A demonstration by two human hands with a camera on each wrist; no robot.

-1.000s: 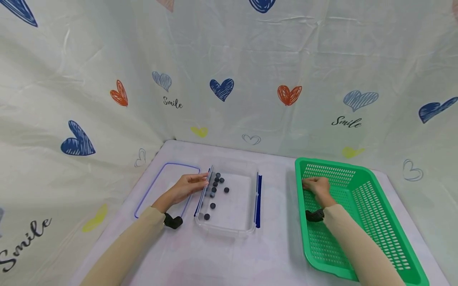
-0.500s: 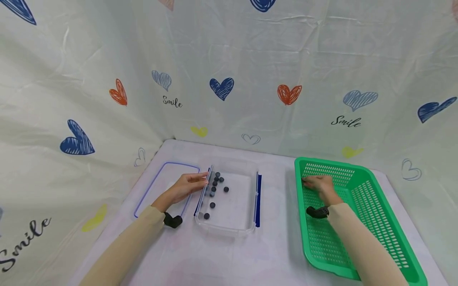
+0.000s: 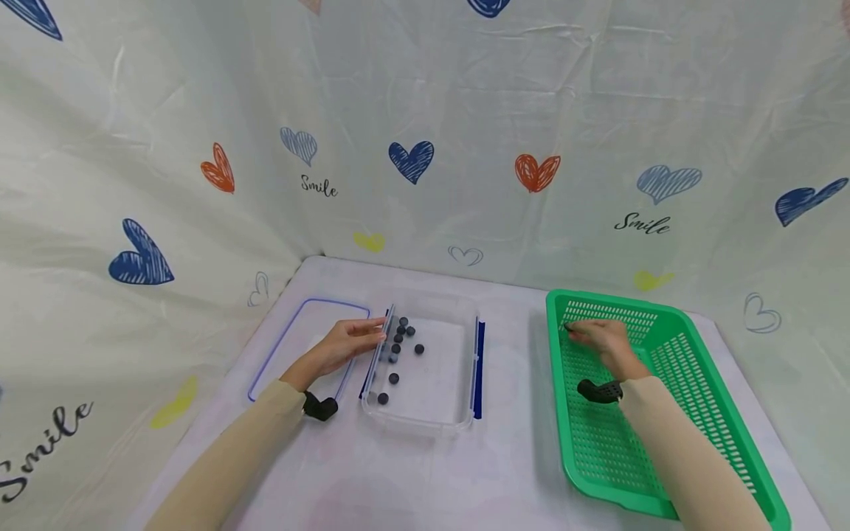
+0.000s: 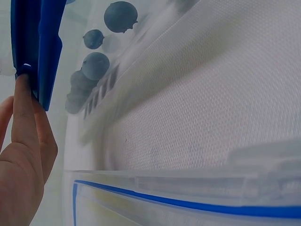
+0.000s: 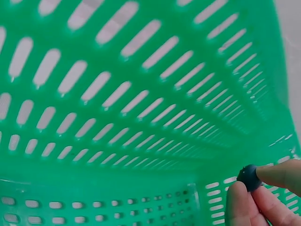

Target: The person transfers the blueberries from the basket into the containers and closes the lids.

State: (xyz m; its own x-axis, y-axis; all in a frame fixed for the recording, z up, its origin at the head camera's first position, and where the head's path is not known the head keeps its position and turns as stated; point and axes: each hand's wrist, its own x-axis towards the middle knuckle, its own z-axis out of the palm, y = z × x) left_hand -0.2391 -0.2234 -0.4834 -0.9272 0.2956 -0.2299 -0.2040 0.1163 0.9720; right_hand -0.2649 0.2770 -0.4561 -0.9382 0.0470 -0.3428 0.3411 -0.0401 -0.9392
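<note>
A clear plastic box (image 3: 441, 383) with blue side latches stands mid-table. Several dark, blueberry-like balls (image 3: 394, 378) lie in it, mostly along its left side. My left hand (image 3: 341, 346) touches that side from outside. In the left wrist view, a finger of my left hand (image 4: 26, 146) meets the blue latch (image 4: 40, 47); its fingers are fairly straight. My right hand (image 3: 607, 343) is inside the green basket (image 3: 637, 358), near its far left corner. Between thumb and fingers, my right hand (image 5: 263, 197) pinches one small dark-blue blueberry-like ball (image 5: 249, 178).
A clear lid with a blue rim (image 3: 317, 301) lies left of the box, partly under my left forearm. Another blue latch (image 3: 479, 369) hangs at the box's right side. A heart-printed curtain (image 3: 458, 110) rises behind the table (image 3: 518, 442).
My right hand has moved a little right and away from the basket's left wall, and the dark ball now shows at its fingertips. My left hand has stayed at the box.
</note>
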